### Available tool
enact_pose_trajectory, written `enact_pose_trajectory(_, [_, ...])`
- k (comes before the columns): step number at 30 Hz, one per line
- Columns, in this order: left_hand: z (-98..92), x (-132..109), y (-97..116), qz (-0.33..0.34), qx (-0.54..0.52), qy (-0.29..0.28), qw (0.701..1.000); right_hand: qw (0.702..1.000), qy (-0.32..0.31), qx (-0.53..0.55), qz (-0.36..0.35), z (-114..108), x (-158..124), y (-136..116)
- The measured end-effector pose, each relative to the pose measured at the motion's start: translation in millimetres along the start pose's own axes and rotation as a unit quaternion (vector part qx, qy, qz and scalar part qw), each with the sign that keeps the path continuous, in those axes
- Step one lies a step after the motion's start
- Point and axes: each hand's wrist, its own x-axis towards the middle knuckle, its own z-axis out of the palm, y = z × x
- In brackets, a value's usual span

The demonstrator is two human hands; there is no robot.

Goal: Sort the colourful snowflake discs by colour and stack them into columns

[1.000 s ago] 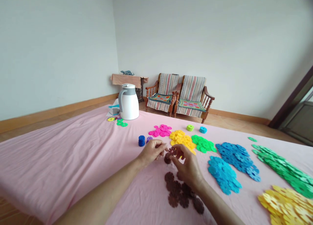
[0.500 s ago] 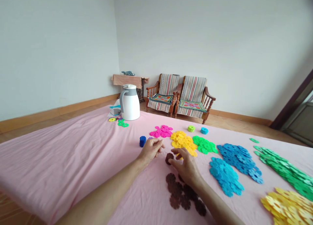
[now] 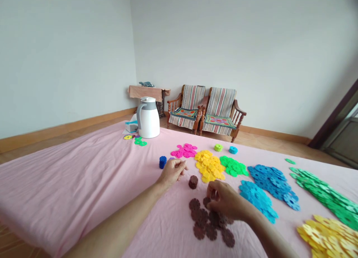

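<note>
Bent over the near pile of brown flower-shaped plastic discs, my right hand has its thumb and forefinger at the edge of one brown disc, seemingly pinching it. A short upright stack of brown discs stands between my two hands, touched by neither. My left hand rests just left of that stack with fingers curled in; whether anything is inside them is hidden. Behind it are a dark blue stack and a partly covered purple piece.
Pink, yellow, green, blue and light blue disc piles spread across the pink cloth. Lime and blue stacks stand behind. A white jug is at the far left.
My right hand has left the brown stack and come nearer to me, down to the loose brown discs. My left hand has stayed in place.
</note>
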Motion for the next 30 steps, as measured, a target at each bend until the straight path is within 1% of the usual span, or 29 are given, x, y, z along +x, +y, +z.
enact_pose_trajectory(3, [1.1,-1,2,0.013,0.016,-0.01,1.0,0.999,-0.006,0.04,0.002,2,2,0])
enact_pose_trajectory(5, [1.9,-3,5,0.029,0.042,-0.021,0.998,0.996,0.0,0.091,-0.007,2,5,-1])
enact_pose_trajectory(7, [2.8,-5,8,0.055,0.073,-0.036,0.995,0.986,0.032,0.162,-0.028,4,8,-4])
enact_pose_trajectory(9, [3.8,-8,12,0.079,0.094,-0.057,0.991,0.968,0.082,0.233,-0.041,7,13,-8])
enact_pose_trajectory(11, [4.8,-11,15,0.088,0.096,-0.09,0.987,0.948,0.122,0.291,-0.048,11,18,-11])
enact_pose_trajectory(13, [5.7,-14,16,0.078,0.078,-0.136,0.985,0.93,0.143,0.335,-0.055,15,20,-14])
enact_pose_trajectory(15, [6.6,-16,17,0.061,0.046,-0.177,0.981,0.918,0.154,0.36,-0.064,18,21,-16])
enact_pose_trajectory(16, [6.9,-17,18,0.052,0.03,-0.19,0.98,0.916,0.16,0.362,-0.068,19,21,-18])
enact_pose_trajectory(18, [7.3,-17,20,0.039,0.0,-0.198,0.98,0.919,0.172,0.346,-0.076,19,19,-21])
enact_pose_trajectory(22, [5.2,-16,25,0.017,-0.016,-0.177,0.984,0.943,0.176,0.258,-0.113,19,13,-29])
enact_pose_trajectory(25, [1.9,-14,23,-0.002,-0.007,-0.18,0.984,0.951,0.192,0.202,-0.132,21,12,-33])
enact_pose_trajectory(28, [0.0,-12,17,-0.008,0.001,-0.181,0.983,0.951,0.21,0.184,-0.13,24,14,-32])
enact_pose_trajectory(30, [0.1,-10,14,-0.002,0.004,-0.161,0.987,0.95,0.227,0.182,-0.117,26,17,-28])
